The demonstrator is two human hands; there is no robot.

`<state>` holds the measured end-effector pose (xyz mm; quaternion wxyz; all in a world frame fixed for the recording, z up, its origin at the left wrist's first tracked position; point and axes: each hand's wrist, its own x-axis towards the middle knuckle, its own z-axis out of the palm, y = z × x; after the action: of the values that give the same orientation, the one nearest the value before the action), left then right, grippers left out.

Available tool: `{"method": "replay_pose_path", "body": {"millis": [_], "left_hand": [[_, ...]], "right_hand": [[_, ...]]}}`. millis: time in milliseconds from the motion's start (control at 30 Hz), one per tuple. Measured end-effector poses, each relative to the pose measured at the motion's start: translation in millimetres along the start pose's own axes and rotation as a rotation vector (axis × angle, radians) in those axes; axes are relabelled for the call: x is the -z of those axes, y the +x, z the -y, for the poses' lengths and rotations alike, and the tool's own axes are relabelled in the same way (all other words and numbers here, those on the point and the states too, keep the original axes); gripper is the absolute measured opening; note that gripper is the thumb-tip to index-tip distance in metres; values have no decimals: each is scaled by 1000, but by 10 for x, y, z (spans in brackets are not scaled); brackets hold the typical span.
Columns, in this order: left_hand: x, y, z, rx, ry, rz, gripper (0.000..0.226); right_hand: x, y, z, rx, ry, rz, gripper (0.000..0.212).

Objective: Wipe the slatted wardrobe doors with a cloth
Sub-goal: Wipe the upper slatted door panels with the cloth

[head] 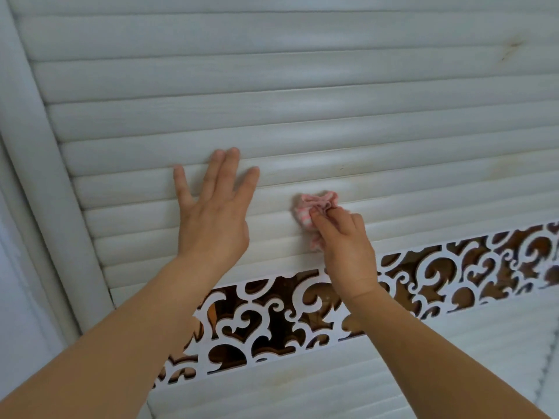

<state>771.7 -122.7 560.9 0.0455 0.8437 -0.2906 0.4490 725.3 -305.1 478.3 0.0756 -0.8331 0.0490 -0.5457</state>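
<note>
White slatted wooden wardrobe door (302, 122): you're mid-wipe, low slats just above brown scrollwork band (423, 276). Left hand (211, 219) flat, fingers straight, bracing near door's left edge. Right hand (344, 246) fingers pinch bunched pink checked cloth (314, 207) against slat. Next, likely: drag cloth along slat toward right edge, keeping pressure in groove.

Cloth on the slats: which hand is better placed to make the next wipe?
The right hand: it already pinches the pink cloth against the slats. The left hand lies flat on them, holding nothing.

A pale wall (18, 297) shows beside the wardrobe at the left edge.
</note>
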Motion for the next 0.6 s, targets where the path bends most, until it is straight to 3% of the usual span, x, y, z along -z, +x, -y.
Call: {"method": "replay_pose_path", "body": {"millis": [133, 267, 400, 600], "left_hand": [[-28, 109, -239, -47, -22, 34, 82], [-64, 179, -370, -49, -35, 42, 80], [-66, 184, -423, -43, -58, 43, 76], [-71, 189, -427, -37, -59, 40, 75]], "right_hand": [[197, 32, -478, -212, -14, 0, 51], [352, 112, -767, -379, 90, -173, 22], [488, 233, -888, -629, 31, -255, 22], [247, 253, -462, -452, 9, -191, 33]]}}
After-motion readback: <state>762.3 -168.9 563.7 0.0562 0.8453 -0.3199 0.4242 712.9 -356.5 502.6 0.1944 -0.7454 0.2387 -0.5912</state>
